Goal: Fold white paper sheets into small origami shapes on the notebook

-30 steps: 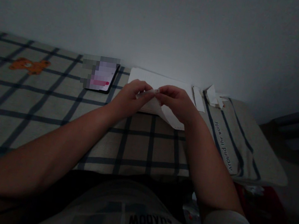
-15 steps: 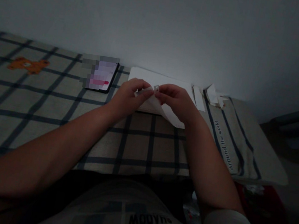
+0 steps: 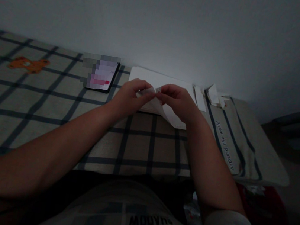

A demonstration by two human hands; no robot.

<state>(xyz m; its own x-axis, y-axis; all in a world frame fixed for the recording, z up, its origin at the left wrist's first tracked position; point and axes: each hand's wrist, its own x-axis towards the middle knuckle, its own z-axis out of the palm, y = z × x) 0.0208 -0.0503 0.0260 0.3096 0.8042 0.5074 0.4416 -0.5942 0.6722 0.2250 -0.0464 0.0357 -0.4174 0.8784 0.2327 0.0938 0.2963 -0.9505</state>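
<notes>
- The left hand (image 3: 131,96) is placed just left of the frame's centre, thumb and fingers pressed together on a white paper sheet (image 3: 174,119).
- The right hand (image 3: 178,100) is placed just right of centre, and the same sheet is pinched between its thumb and fingers.
- The two sets of fingertips are brought close together; a small pale tip is seen between them, but whether it belongs to the sheet cannot be told.
- The sheet is held at the middle of the frame, its lower part curled down toward the right wrist.
- A stack of white paper (image 3: 161,76) is seen behind the hands, partly covered by them.
- To its right, a narrow paper strip (image 3: 200,99) and crumpled paper (image 3: 213,95) are laid on the checked tablecloth (image 3: 138,141).
- A smartphone (image 3: 104,75), partly masked by pixel blocks, is set left of the stack.
- An orange bear figure (image 3: 29,65) is seen at the left.
- "Around the world" is printed on the cloth at the right.
</notes>
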